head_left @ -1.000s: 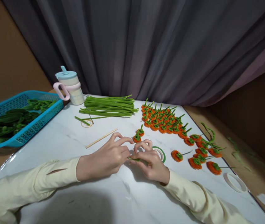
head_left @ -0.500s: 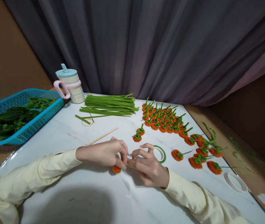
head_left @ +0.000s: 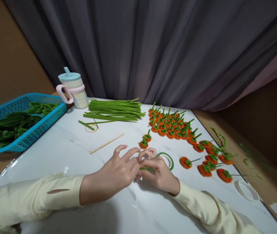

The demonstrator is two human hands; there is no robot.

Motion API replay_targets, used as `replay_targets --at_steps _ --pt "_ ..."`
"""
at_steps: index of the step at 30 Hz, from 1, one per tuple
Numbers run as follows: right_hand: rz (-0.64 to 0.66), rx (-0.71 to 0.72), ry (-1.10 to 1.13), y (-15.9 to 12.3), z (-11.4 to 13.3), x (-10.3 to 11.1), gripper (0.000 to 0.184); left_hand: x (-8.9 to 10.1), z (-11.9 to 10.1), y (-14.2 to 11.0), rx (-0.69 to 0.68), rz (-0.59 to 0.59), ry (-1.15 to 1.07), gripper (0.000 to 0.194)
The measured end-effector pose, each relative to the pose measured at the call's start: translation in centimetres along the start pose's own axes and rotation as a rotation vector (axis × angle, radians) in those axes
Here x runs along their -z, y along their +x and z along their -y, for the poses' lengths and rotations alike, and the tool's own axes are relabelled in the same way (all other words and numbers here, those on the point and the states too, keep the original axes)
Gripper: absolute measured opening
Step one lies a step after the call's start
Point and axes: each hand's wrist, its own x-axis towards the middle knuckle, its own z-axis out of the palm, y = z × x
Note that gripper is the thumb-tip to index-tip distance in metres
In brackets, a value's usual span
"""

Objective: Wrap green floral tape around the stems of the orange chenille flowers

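My left hand [head_left: 118, 172] and my right hand [head_left: 159, 172] meet above the front middle of the table, fingers closed. Between their fingertips shows a short green stem [head_left: 143, 168]; both hands pinch at it. The orange pipe-cleaner piece seen earlier at my left fingers is now hidden. Just behind my right hand lies a roll of green tape [head_left: 170, 161]. Beyond the fingers stand two orange pipe-cleaner pieces with green tops and stems [head_left: 143, 143]. A thin wooden stick [head_left: 107, 143] lies behind my left hand.
A bundle of green pipe cleaners [head_left: 115, 110] lies at the back. Many orange pieces [head_left: 171, 125] cover the right side. A white tape ring [head_left: 247, 190] lies at the right edge. On the left are a blue basket [head_left: 43, 126] of green leaves and a lidded cup [head_left: 79, 97].
My left hand has moved right and turned, its back now covering the orange piece. The wooden stick is now fully uncovered. My right hand has shifted slightly.
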Motion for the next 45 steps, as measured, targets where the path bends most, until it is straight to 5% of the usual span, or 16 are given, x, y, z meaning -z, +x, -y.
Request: replay_targets --at_steps 14,26,37,45 --pt "-0.053 0.299 -0.336 -0.3 -0.3 -0.3 0.01 1.0 1.3 0.3 -0.049 0.234 -0.16 0.019" --pt "-0.132 0.666 -0.659 -0.7 -1.5 -1.1 0.024 0.7 1.9 0.4 -0.06 0.328 -0.287 0.02" --pt "-0.055 0.241 -0.304 -0.5 -2.0 -1.1 0.011 -0.3 2.5 0.2 -0.04 0.294 -0.206 0.017" --pt "-0.025 0.194 -0.258 -0.5 -2.5 -1.2 0.008 -0.7 2.5 0.4 0.049 0.303 -0.364 0.022"
